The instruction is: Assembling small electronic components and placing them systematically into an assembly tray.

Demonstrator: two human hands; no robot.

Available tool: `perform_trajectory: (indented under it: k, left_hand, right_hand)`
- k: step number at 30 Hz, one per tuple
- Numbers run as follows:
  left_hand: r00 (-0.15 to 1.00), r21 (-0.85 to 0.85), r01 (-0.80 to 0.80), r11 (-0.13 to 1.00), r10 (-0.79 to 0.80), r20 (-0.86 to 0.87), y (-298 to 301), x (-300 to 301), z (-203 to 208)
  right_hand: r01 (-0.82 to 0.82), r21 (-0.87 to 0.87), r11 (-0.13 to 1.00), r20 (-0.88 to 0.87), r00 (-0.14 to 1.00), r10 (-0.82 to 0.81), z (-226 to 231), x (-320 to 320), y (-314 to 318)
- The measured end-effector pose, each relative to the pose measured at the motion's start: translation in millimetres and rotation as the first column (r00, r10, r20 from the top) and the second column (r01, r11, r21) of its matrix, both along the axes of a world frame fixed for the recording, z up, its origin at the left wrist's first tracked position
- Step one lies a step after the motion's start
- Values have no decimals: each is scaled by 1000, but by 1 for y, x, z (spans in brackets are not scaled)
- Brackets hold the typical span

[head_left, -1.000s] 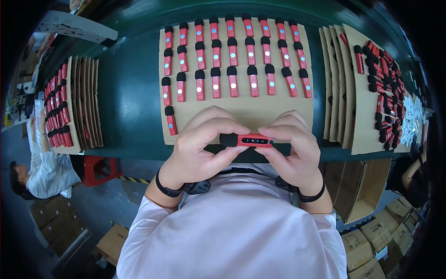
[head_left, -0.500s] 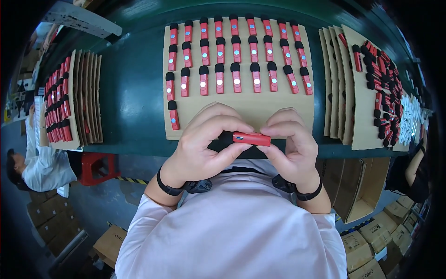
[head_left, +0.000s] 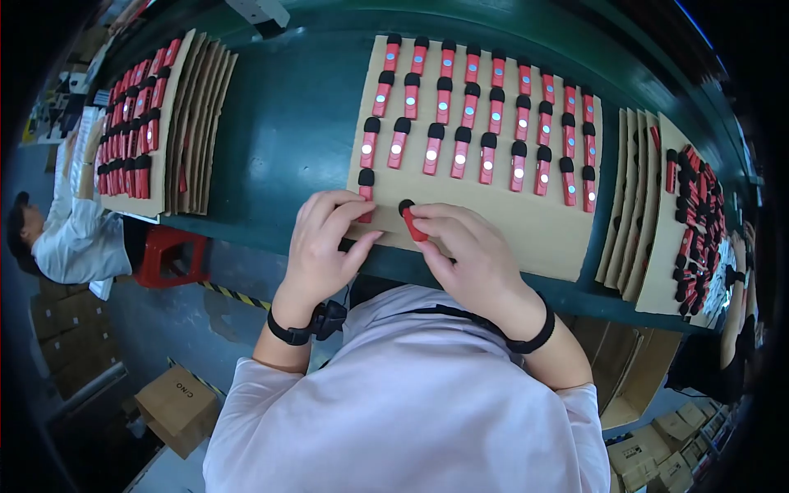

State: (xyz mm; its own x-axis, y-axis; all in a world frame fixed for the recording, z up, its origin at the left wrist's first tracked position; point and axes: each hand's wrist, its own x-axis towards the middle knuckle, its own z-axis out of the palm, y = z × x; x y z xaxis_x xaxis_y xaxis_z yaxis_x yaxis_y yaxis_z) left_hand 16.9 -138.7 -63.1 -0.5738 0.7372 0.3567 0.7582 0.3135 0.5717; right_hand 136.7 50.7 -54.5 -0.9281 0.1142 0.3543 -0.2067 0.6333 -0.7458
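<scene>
My right hand [head_left: 472,246] pinches a small red clip-on microphone [head_left: 415,228] with a black foam cap, holding it over the near edge of a cardboard sheet [head_left: 534,238]. The foam cap points away from me. My left hand [head_left: 322,238] is beside it, thumb and fingers apart, with nothing between them. Its fingertips are at the lower end of a lone microphone [head_left: 366,191] in the nearest row; whether they touch it I cannot tell. Farther up the sheet, similar red microphones [head_left: 433,152] lie in three rows, caps away from me, most showing a pale round spot.
Stacked cardboard sheets with red microphones stand at left [head_left: 185,131] and right [head_left: 637,205] on the green table [head_left: 279,148]. A heap of microphones [head_left: 697,214] lies far right. A red stool [head_left: 173,256] and another person [head_left: 78,238] are at left; cardboard boxes [head_left: 177,408] sit below.
The microphone has gone from between both hands to my right hand alone, turned cap-away over the sheet. My left hand has let go and opened. The view has shifted, so the sheet appears farther right.
</scene>
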Motion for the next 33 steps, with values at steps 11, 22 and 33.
perform_trajectory:
  k: [11,22,33]
  left_hand:
    - [999,-76,-43,996,44,16,-13,-14,-14]
    - [996,-10,46,999,-45,76,-10,-15,-13]
    - [992,124,-123,985,124,0,-4,-18,-8]
  right_hand:
    - [-85,407,910,134,990,32,-12,-25,-32]
    - [-25,390,921,158,987,-40,2,-24,-17]
    - [321,597,735,67,893,-445,101,61,146]
